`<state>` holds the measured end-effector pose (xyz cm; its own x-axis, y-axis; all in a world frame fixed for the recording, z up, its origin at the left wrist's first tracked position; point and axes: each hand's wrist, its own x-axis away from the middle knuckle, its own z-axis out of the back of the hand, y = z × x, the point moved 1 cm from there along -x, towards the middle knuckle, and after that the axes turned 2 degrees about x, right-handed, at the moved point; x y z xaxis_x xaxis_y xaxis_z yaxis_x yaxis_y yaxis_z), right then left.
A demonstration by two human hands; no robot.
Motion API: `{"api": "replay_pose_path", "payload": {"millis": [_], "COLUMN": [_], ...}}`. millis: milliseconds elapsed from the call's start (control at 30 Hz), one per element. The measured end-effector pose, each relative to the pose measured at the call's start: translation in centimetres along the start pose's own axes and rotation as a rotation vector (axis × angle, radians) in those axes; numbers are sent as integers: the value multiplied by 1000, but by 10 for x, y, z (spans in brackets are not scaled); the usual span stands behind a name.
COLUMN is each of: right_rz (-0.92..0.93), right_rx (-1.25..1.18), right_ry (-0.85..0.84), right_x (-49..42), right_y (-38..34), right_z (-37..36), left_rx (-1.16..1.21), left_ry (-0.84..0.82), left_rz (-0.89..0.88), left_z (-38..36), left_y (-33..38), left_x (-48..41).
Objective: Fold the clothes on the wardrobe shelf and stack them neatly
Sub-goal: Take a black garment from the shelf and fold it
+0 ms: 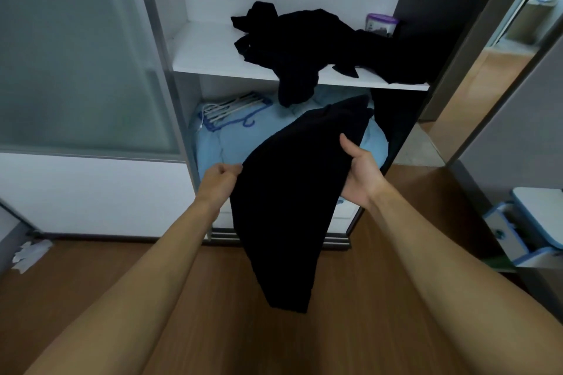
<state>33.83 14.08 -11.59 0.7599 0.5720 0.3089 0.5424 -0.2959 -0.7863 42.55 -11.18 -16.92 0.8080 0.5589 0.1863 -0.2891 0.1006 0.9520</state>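
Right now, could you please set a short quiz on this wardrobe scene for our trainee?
1. True or false: the left hand and the right hand both grip the black garment.
2. Under the white shelf, what do the hangers lie on? A) bare floor; B) light blue bedding; C) a folded towel.
3. What stands at the shelf's back right, beside the unfolded black clothes?
Key: 1 true; 2 B; 3 a small purple-lidded container.
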Motion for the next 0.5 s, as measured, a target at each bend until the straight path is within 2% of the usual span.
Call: {"api": "replay_pose_path", "payload": {"millis": [100,167,267,333,500], "right_rz": [-31,-27,-3,3,37], "right_rx": [4,7,19,36,103], "right_ry": [-12,-10,21,42,146], "right_x": [0,-1,-1,0,-2], "right_y": [2,0,-7,-11,-19], "right_z": [-2,-2,0,1,5], "left_rx": [1,50,357,483,530], "left_ry": [-56,-155,-365,-447,-446], "left_rz": [13,32,48,51,95], "left_z": [-3,-4,-11,-17,-31], "left_y": [-10,-13,-16,-13,-1], "left_x": [3,6,13,21,26]}}
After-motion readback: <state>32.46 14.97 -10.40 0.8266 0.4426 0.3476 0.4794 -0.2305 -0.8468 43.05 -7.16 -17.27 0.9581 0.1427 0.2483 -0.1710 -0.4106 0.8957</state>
